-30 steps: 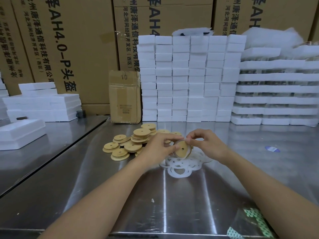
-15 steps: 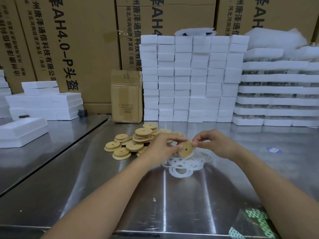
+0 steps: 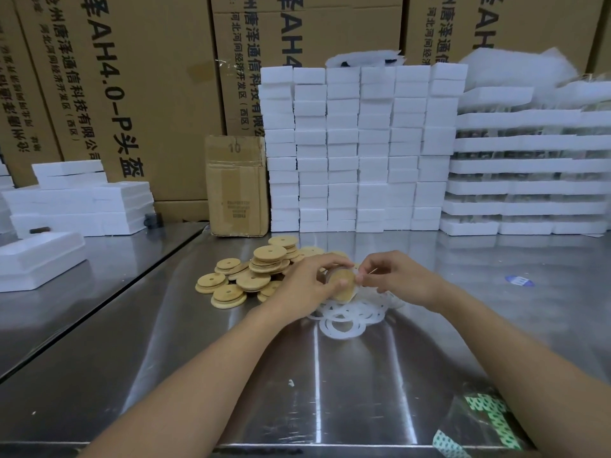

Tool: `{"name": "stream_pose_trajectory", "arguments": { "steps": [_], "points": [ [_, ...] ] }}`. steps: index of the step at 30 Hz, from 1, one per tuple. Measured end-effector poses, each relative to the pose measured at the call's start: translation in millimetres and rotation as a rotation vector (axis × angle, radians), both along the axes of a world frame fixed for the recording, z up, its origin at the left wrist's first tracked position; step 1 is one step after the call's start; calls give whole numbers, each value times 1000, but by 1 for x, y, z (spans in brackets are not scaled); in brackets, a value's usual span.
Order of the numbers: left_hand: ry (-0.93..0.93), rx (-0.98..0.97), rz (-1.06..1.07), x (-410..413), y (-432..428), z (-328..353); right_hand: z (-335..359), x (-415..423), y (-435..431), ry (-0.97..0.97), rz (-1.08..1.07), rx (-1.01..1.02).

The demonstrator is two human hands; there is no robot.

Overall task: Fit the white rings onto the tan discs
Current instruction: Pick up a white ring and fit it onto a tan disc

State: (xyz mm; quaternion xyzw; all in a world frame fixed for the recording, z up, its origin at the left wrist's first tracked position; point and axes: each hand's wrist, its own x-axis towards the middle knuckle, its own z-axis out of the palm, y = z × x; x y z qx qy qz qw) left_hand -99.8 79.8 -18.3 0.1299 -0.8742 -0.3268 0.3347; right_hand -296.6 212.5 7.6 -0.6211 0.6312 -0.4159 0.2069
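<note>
From my remote station I see the left hand (image 3: 307, 285) curled round one flat, round tan disc (image 3: 344, 287), held on edge above the table with its face towards the camera and the thumb pressed on that face. The right hand (image 3: 400, 279) meets it from the right, thumb and forefinger pinched narrowly on a thin white ring (image 3: 359, 278) at the disc's right rim. Only a sliver of that ring shows, so I cannot tell how far round it sits. Just beneath both hands lies a heap of loose white rings (image 3: 344, 320) on the brushed steel table (image 3: 330, 391). Left of the hands lies a pile of tan discs (image 3: 258, 272), some stacked. At the far edge are a small brown cardboard box (image 3: 236, 186) and, to its right, a wall of white foam blocks (image 3: 360, 150). A blue and white sticker (image 3: 519, 280) lies on the table to the right.
</note>
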Motion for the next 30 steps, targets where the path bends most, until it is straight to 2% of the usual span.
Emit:
{"name": "stream_pose_trajectory", "arguments": {
  "steps": [6,15,23,30],
  "points": [
    [-10,51,-9,1,-7,1,2,-8,1,74,14,11],
    [-40,-4,18,6,-5,1,-13,-7,-6,62,-2,87],
    [-107,-98,36,8,-1,4,-16,0,-11,77,-59,45],
    [-32,-81,63,4,-1,4,-14,10,-11,16,7,-78]
  ]
}}
